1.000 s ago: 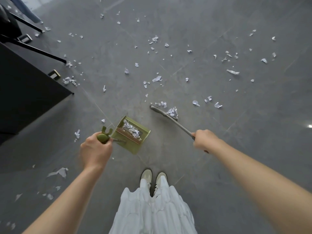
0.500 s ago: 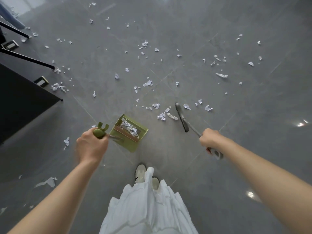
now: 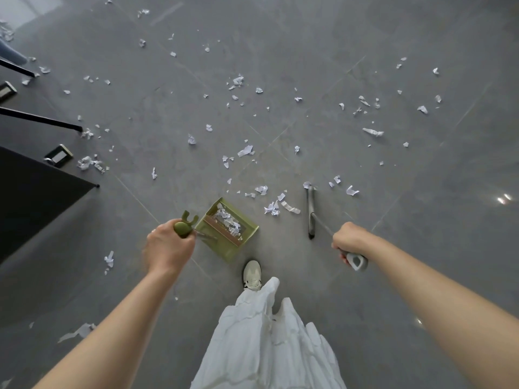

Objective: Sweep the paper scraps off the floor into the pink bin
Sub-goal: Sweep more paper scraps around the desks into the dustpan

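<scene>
My left hand (image 3: 168, 246) grips the green handle of an olive dustpan (image 3: 226, 229) that rests on the grey floor and holds a heap of white scraps. My right hand (image 3: 349, 239) grips the grey handle of a broom, whose narrow head (image 3: 311, 211) stands on the floor to the right of the pan. A small pile of paper scraps (image 3: 273, 206) lies between pan and broom head. Many more scraps (image 3: 245, 150) are scattered over the floor ahead. No pink bin is in view.
A black table (image 3: 33, 203) and thin black chair legs (image 3: 39, 119) stand at the left, with scraps (image 3: 90, 163) near them. My shoe (image 3: 252, 274) and white trousers (image 3: 266, 343) are below the pan. Floor tiles (image 3: 421, 248) stretch right.
The broom head has swung from just right of the pan out to the right, leaving a small pile of scraps beside the pan. The dustpan has stayed put.
</scene>
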`<state>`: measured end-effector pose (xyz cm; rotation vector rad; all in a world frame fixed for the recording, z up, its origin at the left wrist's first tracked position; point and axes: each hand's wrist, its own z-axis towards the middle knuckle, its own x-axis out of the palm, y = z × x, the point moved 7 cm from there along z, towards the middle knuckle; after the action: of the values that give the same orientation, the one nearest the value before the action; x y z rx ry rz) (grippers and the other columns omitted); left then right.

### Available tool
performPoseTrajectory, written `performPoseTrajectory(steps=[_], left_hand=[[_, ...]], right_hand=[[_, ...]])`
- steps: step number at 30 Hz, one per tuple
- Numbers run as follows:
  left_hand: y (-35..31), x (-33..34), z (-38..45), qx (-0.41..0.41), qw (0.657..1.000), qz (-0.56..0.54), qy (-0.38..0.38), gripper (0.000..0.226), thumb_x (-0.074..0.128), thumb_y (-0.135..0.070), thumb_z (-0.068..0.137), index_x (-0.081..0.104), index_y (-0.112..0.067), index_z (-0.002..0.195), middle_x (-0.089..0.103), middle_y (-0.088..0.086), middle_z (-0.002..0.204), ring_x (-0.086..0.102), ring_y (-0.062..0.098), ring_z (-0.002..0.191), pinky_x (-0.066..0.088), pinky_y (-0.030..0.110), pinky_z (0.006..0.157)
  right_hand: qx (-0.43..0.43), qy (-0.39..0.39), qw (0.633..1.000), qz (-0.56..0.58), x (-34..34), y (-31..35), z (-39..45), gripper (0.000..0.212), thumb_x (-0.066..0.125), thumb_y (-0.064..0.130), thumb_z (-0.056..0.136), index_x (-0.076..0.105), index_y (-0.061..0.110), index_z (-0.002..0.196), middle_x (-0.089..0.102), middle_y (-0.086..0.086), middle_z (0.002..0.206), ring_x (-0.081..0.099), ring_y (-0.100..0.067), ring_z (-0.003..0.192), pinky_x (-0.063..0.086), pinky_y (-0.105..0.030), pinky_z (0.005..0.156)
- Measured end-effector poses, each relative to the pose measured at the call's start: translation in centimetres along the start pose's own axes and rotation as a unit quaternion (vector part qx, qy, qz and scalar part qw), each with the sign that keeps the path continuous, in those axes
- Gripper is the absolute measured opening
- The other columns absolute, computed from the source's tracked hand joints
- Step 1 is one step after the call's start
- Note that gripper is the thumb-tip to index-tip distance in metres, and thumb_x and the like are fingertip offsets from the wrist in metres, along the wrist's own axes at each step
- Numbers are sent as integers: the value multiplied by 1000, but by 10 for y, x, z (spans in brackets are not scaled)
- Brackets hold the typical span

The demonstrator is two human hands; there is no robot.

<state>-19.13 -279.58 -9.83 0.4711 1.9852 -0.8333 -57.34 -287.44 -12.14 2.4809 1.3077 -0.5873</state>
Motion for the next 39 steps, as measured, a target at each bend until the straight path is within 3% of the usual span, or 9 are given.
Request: performPoseTrajectory(steps=[8, 13, 16, 21, 26, 30, 33, 37, 39], left_hand=[[-18, 5, 48, -6, 999, -5, 31, 11, 65, -30, 83, 69, -20, 79, 65, 9, 77, 60, 35, 82, 48, 36, 67], [-34, 7, 61, -3, 999, 5, 40, 12, 63, -27, 83, 66, -18, 75, 64, 9, 76, 60, 36, 81, 44, 34, 64], [-38, 7, 65, -9, 999, 9, 40, 11, 63, -27, 83, 66, -19, 77, 65, 10, 76, 59, 36, 80, 43, 33, 64], [-38, 4, 61, -22, 999, 9, 32, 11, 62, -29, 84, 66, -20, 78, 62, 8, 73, 59, 35, 79, 41, 32, 63], [-26, -5, 55, -57, 998, -30, -9, 10, 65, -25, 83, 72, -18, 88, 67, 14, 83, 60, 38, 85, 39, 32, 66], [-13, -10, 55, -77, 996, -43, -26, 10, 67, -25, 84, 73, -17, 87, 68, 18, 84, 61, 40, 85, 39, 34, 66], [-6, -10, 59, -79, 996, -42, -24, 11, 68, -25, 83, 73, -18, 90, 69, 17, 82, 61, 40, 85, 44, 37, 69], [0, -12, 70, -82, 996, -33, -22, 12, 69, -25, 82, 73, -17, 90, 69, 18, 85, 62, 40, 88, 46, 38, 73], [2, -13, 74, -84, 996, -31, -22, 12, 69, -26, 82, 73, -17, 89, 68, 18, 85, 62, 40, 87, 48, 39, 74]], right_hand=[[-70, 42, 994, -75, 7, 81, -5, 15, 38, 1, 84, 53, 0, 81, 56, -14, 52, 48, -21, 31, 44, -21, 45], [-103, 72, 985, -118, 19, 114, -13, 26, 33, 2, 85, 57, -2, 95, 55, -13, 62, 49, -20, 35, 39, -17, 37], [-114, 88, 981, -129, 20, 124, -18, 33, 37, 5, 84, 61, -4, 105, 58, -12, 61, 50, -22, 36, 44, -20, 44], [-117, 85, 980, -138, -2, 136, -26, 30, 42, 5, 79, 64, 0, 98, 58, -13, 51, 49, -25, 38, 46, -26, 54], [-142, 35, 965, -219, -22, 160, -30, 26, 36, 5, 80, 60, 3, 88, 61, -13, 58, 55, -29, 46, 46, -22, 50], [-171, -16, 939, -296, -25, 178, -23, 21, 36, 4, 84, 55, 6, 93, 52, -11, 69, 52, -21, 42, 44, -22, 44], [-187, -37, 915, -356, -21, 193, -11, 30, 38, 6, 85, 60, 7, 106, 47, -9, 70, 52, -22, 50, 45, -26, 48], [-207, -32, 886, -414, -6, 204, -3, 31, 45, 11, 88, 58, 8, 117, 36, -5, 70, 64, -31, 88, 46, -31, 63], [-214, -14, 877, -430, 3, 203, -8, 30, 47, 12, 89, 56, 9, 118, 34, -5, 70, 65, -31, 94, 46, -31, 65]])
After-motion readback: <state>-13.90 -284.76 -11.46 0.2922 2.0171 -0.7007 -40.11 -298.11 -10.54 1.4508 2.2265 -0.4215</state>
